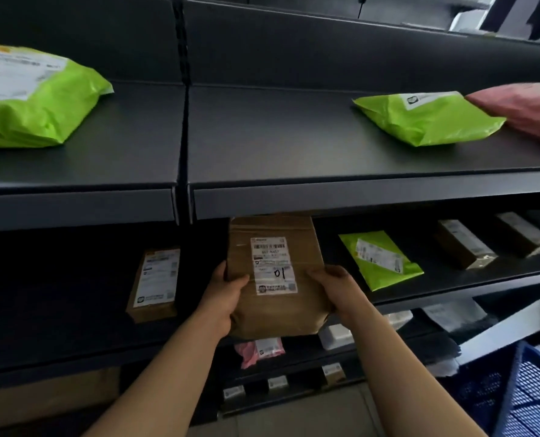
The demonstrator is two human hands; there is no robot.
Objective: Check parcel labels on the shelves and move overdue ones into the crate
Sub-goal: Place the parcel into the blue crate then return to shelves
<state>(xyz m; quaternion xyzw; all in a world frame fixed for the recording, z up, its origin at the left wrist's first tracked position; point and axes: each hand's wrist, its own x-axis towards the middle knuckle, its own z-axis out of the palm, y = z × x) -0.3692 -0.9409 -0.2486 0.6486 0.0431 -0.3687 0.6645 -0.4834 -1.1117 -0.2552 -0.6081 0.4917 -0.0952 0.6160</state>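
A box (275, 275) sits between the left hand (223, 298) and right hand (336, 291), before the middle shelf (451, 279). Two mailers (29, 96) (426, 119) lie well apart on the top shelf (262, 137); a crate (520, 392) stands lower right.

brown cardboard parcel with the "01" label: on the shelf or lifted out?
Lifted out: brown cardboard parcel is gripped by left hand and right hand, overhanging the shelf edge.
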